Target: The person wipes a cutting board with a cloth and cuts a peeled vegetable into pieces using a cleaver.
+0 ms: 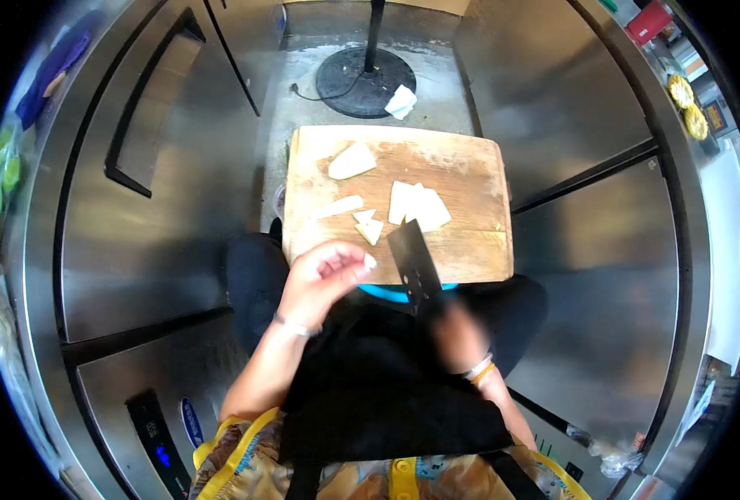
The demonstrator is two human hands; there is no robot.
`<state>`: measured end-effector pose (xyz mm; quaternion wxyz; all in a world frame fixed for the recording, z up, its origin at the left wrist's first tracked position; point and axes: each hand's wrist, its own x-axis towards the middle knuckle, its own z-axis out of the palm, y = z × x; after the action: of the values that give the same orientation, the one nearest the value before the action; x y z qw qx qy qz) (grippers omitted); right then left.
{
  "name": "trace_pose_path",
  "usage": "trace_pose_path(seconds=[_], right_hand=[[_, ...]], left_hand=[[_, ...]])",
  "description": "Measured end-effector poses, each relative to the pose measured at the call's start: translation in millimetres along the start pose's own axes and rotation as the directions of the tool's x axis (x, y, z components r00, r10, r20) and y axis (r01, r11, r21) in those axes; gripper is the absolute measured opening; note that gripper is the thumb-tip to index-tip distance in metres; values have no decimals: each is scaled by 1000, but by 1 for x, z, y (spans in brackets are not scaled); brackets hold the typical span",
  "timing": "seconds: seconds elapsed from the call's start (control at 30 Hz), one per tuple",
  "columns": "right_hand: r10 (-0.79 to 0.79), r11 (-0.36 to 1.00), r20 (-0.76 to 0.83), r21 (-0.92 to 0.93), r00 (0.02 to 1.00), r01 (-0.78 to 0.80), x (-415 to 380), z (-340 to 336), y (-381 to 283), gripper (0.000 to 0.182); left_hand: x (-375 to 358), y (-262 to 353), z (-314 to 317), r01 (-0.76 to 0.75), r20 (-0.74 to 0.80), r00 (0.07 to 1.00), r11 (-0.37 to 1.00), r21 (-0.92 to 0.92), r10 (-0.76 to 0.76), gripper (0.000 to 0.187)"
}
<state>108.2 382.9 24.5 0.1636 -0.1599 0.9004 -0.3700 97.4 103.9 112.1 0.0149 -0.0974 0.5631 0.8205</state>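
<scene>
My right hand [460,337], smeared by motion, grips a cleaver [416,257] by its handle. Its dark blade points up and left over the near edge of the wooden cutting board [462,258]. My left hand [324,275] is at the board's near left corner, thumb and fingers pinching a small white piece [370,262]. Just beyond the blade tip sits a cluster of flat pale slices [420,207]. Small wedge-shaped pieces [370,229] and a long pale strip [338,207] lie left of it. A larger pale chunk [353,161] rests at the far left.
Steel cabinets stand close on the left [162,233] and right [595,250]. Past the board, a round black stand base [345,83] with a pole and cable is on the floor, a crumpled white paper [401,102] beside it. Blue rim [387,292] shows under the board.
</scene>
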Motion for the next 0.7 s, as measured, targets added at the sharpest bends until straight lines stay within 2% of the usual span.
trace_pose_path(seconds=[0.03, 0.07, 0.1, 0.13, 0.2, 0.27, 0.3, 0.37, 0.4, 0.47, 0.5, 0.53, 0.57, 0.6, 0.63, 0.67, 0.7], right_hand=[[28, 999, 39, 27, 999, -29, 5, -1, -14, 27], [55, 997, 78, 52, 995, -59, 9, -2, -28, 31], [82, 995, 154, 49, 985, -91, 15, 6, -19, 34], [14, 1000, 147, 7, 989, -15, 19, 17, -6, 34], [-77, 996, 124, 46, 989, 72, 29, 30, 8, 31], [-131, 988, 106, 91, 986, 121, 38, 36, 17, 28], [-148, 988, 100, 62, 984, 143, 41, 35, 17, 27], [-155, 988, 96, 29, 983, 153, 45, 35, 16, 26], [-145, 989, 90, 22, 985, 144, 47, 34, 11, 25], [-113, 993, 84, 49, 990, 110, 49, 28, -1, 26], [-45, 992, 85, 124, 995, 34, 49, 20, -18, 27], [25, 980, 88, 193, 996, -42, 47, 13, -25, 28], [43, 977, 100, 203, 994, -62, 45, 9, -29, 30], [60, 974, 112, 212, 992, -83, 43, 4, -32, 32], [82, 976, 88, 195, 993, -98, 41, -6, -53, 32], [79, 981, 77, 170, 994, -91, 40, -3, -45, 30], [39, 987, 80, 151, 996, -51, 38, 0, -35, 25]], left_hand=[[-16, 30, 13, -10, 35, 999, 1000, -18, 10, 2], [-27, 64, 24, -223, 221, 951, 975, 13, 215, 5], [-35, 88, 33, -426, 401, 830, 905, 8, 388, 12], [-42, 96, 41, -486, 450, 707, 837, -252, 546, 20], [-51, 106, 63, -566, 375, 477, 604, -561, 795, 22], [-57, 120, 69, -634, 291, 386, 481, -606, 875, 25], [-59, 125, 68, -594, 284, 461, 531, -604, 841, 24], [-58, 126, 63, -548, 284, 539, 585, -598, 793, 24], [-56, 123, 63, -483, 297, 548, 586, -651, 782, 23], [-52, 112, 57, -429, 239, 609, 568, -702, 756, 23], [-50, 97, 51, -443, 157, 666, 556, -703, 729, 26], [-42, 94, 30, -368, 223, 847, 836, -407, 482, 14], [-7, 78, 15, -447, 86, 891, 894, 9, 445, 11], [28, 63, 1, -341, -53, 916, 841, 420, 398, 22], [63, 31, -23, -339, -8, 887, 664, 666, 461, 31], [84, -12, -46, -275, 76, 879, 368, 888, 471, 35], [94, -32, -52, -141, 39, 937, 272, 952, 348, 37]])
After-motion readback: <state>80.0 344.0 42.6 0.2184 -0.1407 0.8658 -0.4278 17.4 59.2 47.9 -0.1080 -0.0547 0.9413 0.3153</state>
